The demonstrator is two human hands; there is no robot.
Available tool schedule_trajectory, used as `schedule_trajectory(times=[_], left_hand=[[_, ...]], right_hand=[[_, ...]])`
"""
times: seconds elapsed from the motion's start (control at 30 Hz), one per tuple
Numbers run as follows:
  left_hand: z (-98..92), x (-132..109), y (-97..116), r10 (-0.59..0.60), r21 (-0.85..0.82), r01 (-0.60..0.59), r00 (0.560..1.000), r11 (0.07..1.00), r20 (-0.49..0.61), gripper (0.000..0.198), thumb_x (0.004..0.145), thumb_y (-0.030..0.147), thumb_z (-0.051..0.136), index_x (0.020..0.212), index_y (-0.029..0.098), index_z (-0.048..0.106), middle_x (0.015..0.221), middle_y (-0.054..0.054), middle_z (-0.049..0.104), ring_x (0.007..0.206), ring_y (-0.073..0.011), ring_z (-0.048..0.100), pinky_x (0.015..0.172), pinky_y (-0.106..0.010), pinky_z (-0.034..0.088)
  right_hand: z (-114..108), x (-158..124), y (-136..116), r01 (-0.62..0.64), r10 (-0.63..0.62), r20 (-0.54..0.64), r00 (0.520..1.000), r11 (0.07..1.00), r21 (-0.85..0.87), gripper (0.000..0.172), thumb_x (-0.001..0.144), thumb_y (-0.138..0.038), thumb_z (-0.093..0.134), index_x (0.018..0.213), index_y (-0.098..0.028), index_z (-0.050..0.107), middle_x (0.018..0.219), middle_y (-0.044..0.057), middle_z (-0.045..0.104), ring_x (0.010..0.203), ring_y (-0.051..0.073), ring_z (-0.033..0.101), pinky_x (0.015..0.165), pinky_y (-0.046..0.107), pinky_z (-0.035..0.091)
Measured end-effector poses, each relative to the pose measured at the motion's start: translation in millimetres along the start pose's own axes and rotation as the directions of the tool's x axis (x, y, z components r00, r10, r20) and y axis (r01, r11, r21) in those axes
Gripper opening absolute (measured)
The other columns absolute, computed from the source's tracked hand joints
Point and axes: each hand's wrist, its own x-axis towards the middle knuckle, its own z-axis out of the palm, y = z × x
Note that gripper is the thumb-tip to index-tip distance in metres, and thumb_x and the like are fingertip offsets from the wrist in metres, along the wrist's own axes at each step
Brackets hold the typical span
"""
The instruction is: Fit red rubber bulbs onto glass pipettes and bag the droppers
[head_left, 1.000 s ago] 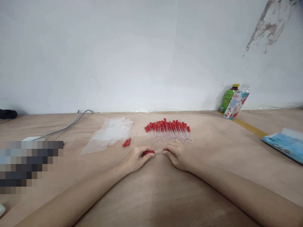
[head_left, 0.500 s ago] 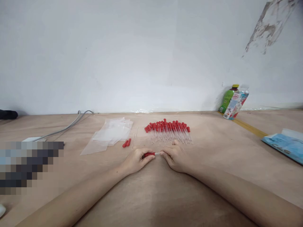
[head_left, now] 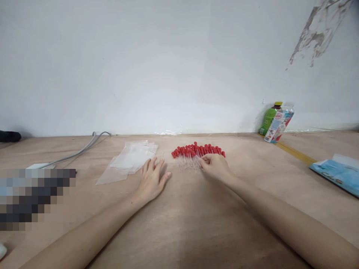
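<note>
Droppers with red rubber bulbs and thin clear tubes (head_left: 185, 161) lie side by side in a row on the table. At the right part of the row, my right hand (head_left: 215, 166) pinches the clear tube of one dropper (head_left: 192, 152), whose red bulb points left over the others. My left hand (head_left: 151, 181) is spread, palm down, just left of the row. Its fingers cover the spot where loose red bulbs lay, with only a trace of red between them. Beyond its fingertips, loose clear tubes (head_left: 163, 155) are partly visible.
Clear plastic bags (head_left: 134, 155) lie overlapped at the left of my left hand. A grey cable (head_left: 84, 147) runs behind a pixelated area. Far right stand a green bottle (head_left: 269, 118) and a printed carton-like pack (head_left: 279, 127), with a blue packet (head_left: 335, 173) nearer.
My hands have parted. The right one has carried the dropper forward to the row; the left has let go of its red bulb, opened and moved left over the loose bulbs.
</note>
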Motion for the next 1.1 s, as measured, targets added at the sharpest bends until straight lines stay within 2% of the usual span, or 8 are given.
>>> schedule_trajectory(times=[0.13,0.33,0.53,0.63,0.7,0.8,0.93,1.1], left_hand=[[4.1,-1,-1,-0.143,0.083,0.133,0.980,0.988,0.135,0.060,0.082,0.052,0.037,0.129,0.015,0.036,0.133,-0.017,0.032,0.124,-0.0367,0.023,0.097,-0.052,0.023],[8.2,2,-8,-0.091,-0.099,0.119,0.963,0.988,0.254,0.055,0.084,0.050,0.033,0.125,0.014,0.039,0.128,-0.015,0.038,0.120,-0.0274,0.034,0.097,-0.040,0.031],[12.8,12,-6,0.053,-0.245,0.003,0.974,0.970,0.222,0.048,0.084,0.043,0.039,0.123,0.014,0.041,0.123,-0.012,0.046,0.112,-0.0244,0.044,0.093,-0.037,0.037],[12.9,17,-4,0.119,-0.318,-0.079,0.987,0.945,0.110,0.040,0.085,0.036,0.040,0.119,0.016,0.044,0.116,-0.009,0.050,0.107,-0.0208,0.048,0.091,-0.033,0.038],[11.8,19,-6,0.080,-0.311,-0.078,0.997,0.947,-0.006,0.032,0.084,0.030,0.041,0.112,0.017,0.049,0.113,-0.007,0.052,0.105,-0.0193,0.047,0.091,-0.032,0.038],[8.6,19,-15,-0.054,-0.216,0.033,0.994,0.976,-0.093,0.024,0.078,0.022,0.046,0.100,0.018,0.055,0.103,-0.005,0.056,0.100,-0.0210,0.048,0.087,-0.034,0.038],[4.3,16,-25,-0.153,-0.137,0.144,0.986,0.980,-0.059,0.020,0.072,0.026,0.052,0.089,0.017,0.057,0.090,-0.005,0.056,0.088,-0.0218,0.052,0.080,-0.034,0.041],[1.7,16,-25,-0.236,-0.211,0.252,0.967,0.945,0.096,0.016,0.075,0.028,0.047,0.081,0.019,0.058,0.083,-0.003,0.053,0.072,-0.0150,0.056,0.070,-0.028,0.044]], right_hand=[[14,31,-1,-0.274,0.258,-0.129,0.957,0.953,-0.131,0.028,0.078,-0.038,0.043,0.064,-0.020,0.061,0.068,0.002,0.065,0.070,0.019,0.058,0.076,0.035,0.032],[40,53,-6,-0.348,0.329,-0.130,0.935,0.922,-0.170,0.029,0.079,-0.034,0.039,0.074,-0.016,0.061,0.071,0.009,0.064,0.073,0.023,0.058,0.076,0.039,0.029],[46,52,-4,-0.303,0.279,-0.140,0.950,0.933,-0.196,0.023,0.078,-0.032,0.043,0.081,-0.016,0.058,0.070,0.007,0.064,0.073,0.022,0.058,0.076,0.038,0.026],[45,45,-9,-0.231,0.203,-0.151,0.967,0.953,-0.196,0.021,0.079,-0.034,0.043,0.083,-0.019,0.057,0.071,0.003,0.064,0.073,0.019,0.058,0.079,0.037,0.023],[48,39,-18,-0.119,0.095,-0.131,0.987,0.975,-0.188,0.022,0.080,-0.035,0.042,0.078,-0.020,0.058,0.072,0.002,0.064,0.072,0.017,0.057,0.080,0.036,0.022],[57,29,-36,0.055,-0.063,-0.042,0.997,0.983,-0.174,0.030,0.081,-0.039,0.042,0.067,-0.020,0.060,0.072,0.002,0.065,0.072,0.016,0.057,0.080,0.036,0.020],[73,24,-58,0.088,-0.073,0.073,0.995,0.971,-0.222,0.031,0.077,-0.045,0.047,0.068,-0.020,0.062,0.074,0.004,0.066,0.075,0.019,0.057,0.080,0.037,0.022],[83,24,-67,0.069,-0.042,0.107,0.993,0.963,-0.261,0.025,0.075,-0.038,0.049,0.069,-0.018,0.063,0.075,0.007,0.066,0.074,0.020,0.057,0.080,0.039,0.024]])
